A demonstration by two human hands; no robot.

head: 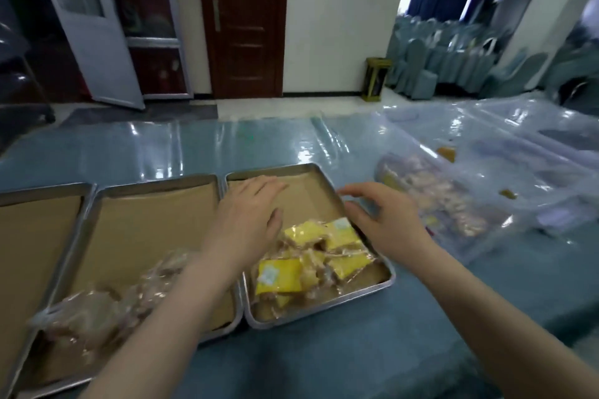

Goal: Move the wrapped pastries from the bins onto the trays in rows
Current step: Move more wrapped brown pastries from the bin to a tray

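Observation:
Three metal trays lined with brown paper stand side by side on the blue table. The right tray [301,176] holds a loose heap of yellow wrapped pastries [311,257] at its near end. My left hand [249,217] hovers over that tray with fingers straight, holding nothing. My right hand [382,217] hangs over the tray's right rim, fingers spread and relaxed, empty. The middle tray [152,223] has clear-wrapped pastries [107,308] piled at its near left. A clear bin [460,204] with more wrapped pastries sits to the right.
The left tray [32,230] shows only brown paper. Crinkled clear plastic [518,139] covers the table's right side, with small loose pieces on it. Past the table's far edge are doors, a small bin on the floor and covered chairs.

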